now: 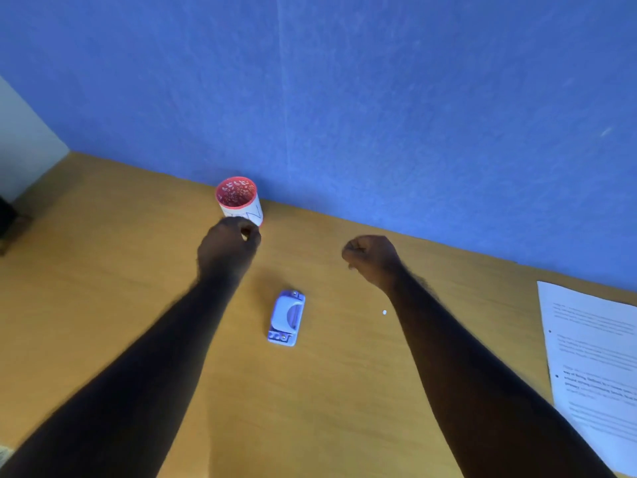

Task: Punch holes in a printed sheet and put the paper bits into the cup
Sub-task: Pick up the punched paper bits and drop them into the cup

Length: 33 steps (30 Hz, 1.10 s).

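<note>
A white paper cup with a red patterned inside stands against the blue wall at the back of the table. My left hand hovers just in front of the cup, fingers pinched together, with a small white bit showing between the fingertips. My right hand is curled into a fist above the table, to the right. A small pale blue hole punch lies between my forearms. One white paper bit lies on the wood beside my right forearm. The printed sheet lies at the right edge.
The wooden table meets a blue wall at the back. A dark object sits past the table's far left edge.
</note>
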{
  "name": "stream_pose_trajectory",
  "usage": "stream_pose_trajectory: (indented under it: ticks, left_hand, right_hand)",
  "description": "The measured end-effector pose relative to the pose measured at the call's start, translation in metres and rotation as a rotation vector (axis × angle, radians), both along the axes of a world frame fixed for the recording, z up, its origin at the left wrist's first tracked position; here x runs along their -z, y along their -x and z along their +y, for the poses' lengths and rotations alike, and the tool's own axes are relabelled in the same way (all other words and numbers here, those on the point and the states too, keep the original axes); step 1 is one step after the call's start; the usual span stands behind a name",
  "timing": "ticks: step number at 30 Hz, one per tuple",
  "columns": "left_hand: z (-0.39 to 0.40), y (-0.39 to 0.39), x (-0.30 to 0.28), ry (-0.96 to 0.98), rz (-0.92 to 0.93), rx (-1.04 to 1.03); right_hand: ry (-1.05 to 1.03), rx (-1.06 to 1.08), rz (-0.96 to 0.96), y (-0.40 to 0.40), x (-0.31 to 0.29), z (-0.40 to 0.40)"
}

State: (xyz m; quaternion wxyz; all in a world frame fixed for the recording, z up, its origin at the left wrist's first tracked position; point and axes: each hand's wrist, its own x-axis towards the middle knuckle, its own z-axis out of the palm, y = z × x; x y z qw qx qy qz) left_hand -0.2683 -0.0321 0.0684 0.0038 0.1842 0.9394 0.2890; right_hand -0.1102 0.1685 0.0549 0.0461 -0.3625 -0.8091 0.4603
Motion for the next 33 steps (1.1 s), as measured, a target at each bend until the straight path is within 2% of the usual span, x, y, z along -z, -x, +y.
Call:
stream_pose_trajectory:
  ticks: [3, 7, 11, 15, 19, 22, 25, 28, 33]
  left_hand:
    - [0.009, 0.044, -0.019, -0.006, 0.064, -0.047]
    - [0.015, 0.082, -0.031, 0.019, 0.048, -0.063]
    - [0.020, 0.103, -0.033, 0.139, -0.011, -0.016]
    - [0.025, 0.114, -0.034, 0.259, -0.030, 0.031]
    - [0.027, 0.116, -0.035, 0.338, -0.018, 0.061]
    - [0.025, 0.114, -0.037, 0.316, -0.022, 0.086]
    - [0.019, 0.111, -0.037, 0.216, 0.005, 0.094]
    - [0.009, 0.106, -0.028, 0.088, 0.084, 0.041]
    - [-0.019, 0.079, -0.001, -0.035, 0.267, 0.021]
  right_hand:
    - [-0.074, -0.062, 0.087, 0.069, -0.024, -0.018]
    - [-0.114, -0.142, 0.171, 0.141, -0.048, -0.043]
    - [-0.147, -0.143, 0.083, 0.187, -0.056, -0.063]
    - [-0.242, -0.159, -0.096, 0.210, -0.053, -0.077]
    - [-0.295, -0.191, -0.141, 0.217, -0.048, -0.078]
    - [-0.292, -0.212, -0.121, 0.218, -0.043, -0.079]
    - [-0.211, -0.274, -0.140, 0.218, -0.039, -0.076]
    - [-0.134, -0.278, -0.014, 0.206, -0.037, -0.066]
    - [-0.019, -0.109, 0.294, 0.147, -0.034, -0.038]
